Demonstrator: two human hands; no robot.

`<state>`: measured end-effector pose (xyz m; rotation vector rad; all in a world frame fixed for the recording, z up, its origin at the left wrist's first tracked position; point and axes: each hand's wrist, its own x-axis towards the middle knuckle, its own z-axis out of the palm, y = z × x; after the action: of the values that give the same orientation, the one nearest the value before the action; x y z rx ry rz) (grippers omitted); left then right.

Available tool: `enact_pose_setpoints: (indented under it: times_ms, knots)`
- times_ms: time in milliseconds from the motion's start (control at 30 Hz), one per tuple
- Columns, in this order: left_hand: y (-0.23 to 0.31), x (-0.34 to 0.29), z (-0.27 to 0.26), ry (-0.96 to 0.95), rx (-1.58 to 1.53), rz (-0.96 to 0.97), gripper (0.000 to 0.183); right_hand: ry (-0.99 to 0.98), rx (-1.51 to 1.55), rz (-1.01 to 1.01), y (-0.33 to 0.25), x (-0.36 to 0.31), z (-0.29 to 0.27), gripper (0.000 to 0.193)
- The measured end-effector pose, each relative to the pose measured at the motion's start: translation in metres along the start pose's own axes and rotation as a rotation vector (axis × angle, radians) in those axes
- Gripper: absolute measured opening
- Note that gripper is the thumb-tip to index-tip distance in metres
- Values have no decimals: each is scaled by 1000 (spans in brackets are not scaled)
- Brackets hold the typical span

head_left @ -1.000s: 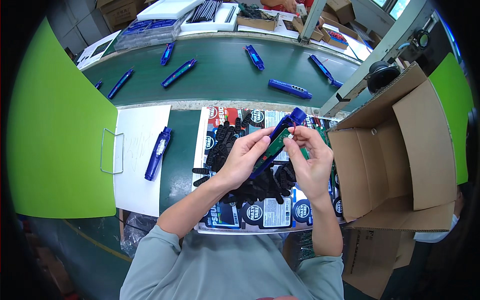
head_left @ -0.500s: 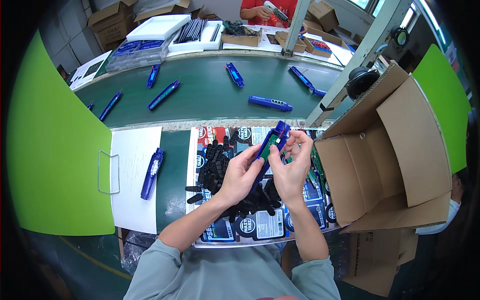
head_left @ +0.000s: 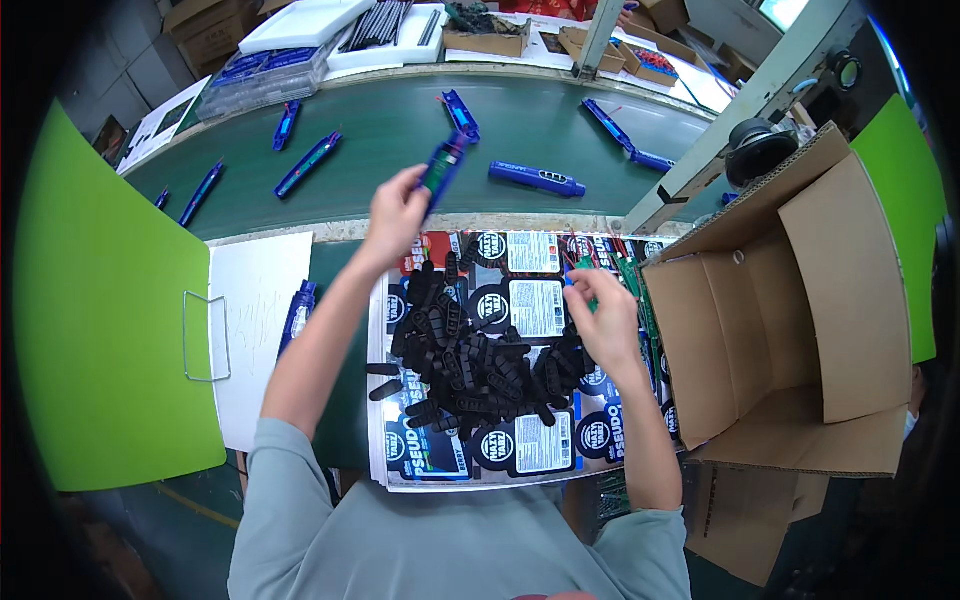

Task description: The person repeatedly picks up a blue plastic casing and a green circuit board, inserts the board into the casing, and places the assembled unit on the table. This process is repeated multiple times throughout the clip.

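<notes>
Hold shell point(head_left: 454, 150) pinched at near end in left hand point(head_left: 396, 216), over belt point(head_left: 385, 102); don't press board point(head_left: 437, 173). In curled right hand point(head_left: 608, 315), can't tell if grasping anything.

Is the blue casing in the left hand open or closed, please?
Open: the blue casing in the left hand shows its green circuit board uncovered.

blue casings point(head_left: 537, 179) on a green surface point(head_left: 375, 115)
</notes>
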<state>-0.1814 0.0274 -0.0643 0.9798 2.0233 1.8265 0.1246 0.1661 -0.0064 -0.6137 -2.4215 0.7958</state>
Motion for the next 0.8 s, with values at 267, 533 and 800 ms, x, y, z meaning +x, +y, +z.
enact_pose_setpoints:
  times_ms: [267, 533, 800]
  knots:
    - [-79, 85, -66, 114, 724, -33, 34, -38, -212, 52, 26, -1, -11, 13]
    - [-76, 87, -76, 152, 1116, 37, 41, -447, 67, -273, -23, 15, 51, 23]
    - [-20, 74, 47, -129, 818, 454, 41, -434, 21, -262, -2, 4, 93, 14]
